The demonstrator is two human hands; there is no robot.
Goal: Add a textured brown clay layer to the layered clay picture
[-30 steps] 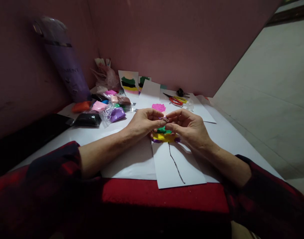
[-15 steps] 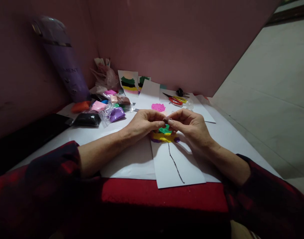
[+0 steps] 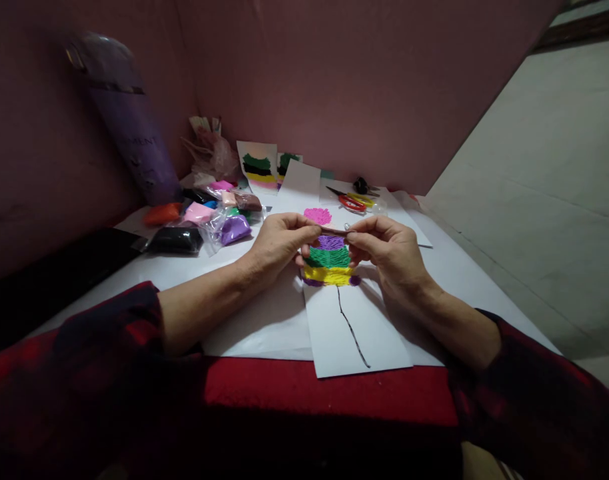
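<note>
Thin brown clay strip [image 3: 334, 231] held at both ends
The left hand [image 3: 284, 241] and right hand [image 3: 388, 248] each pinch one tip above the coloured clay bands [image 3: 328, 259] on white paper [image 3: 332, 340].

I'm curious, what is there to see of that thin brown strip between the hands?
The thin brown strip looks matte and soft, perhaps modelling clay. Narrow and roughly level, it spans the gap between the left hand and right hand, each pinching one end and hiding its tip. In view it passes above the purple band; any contact there is unclear.
</note>
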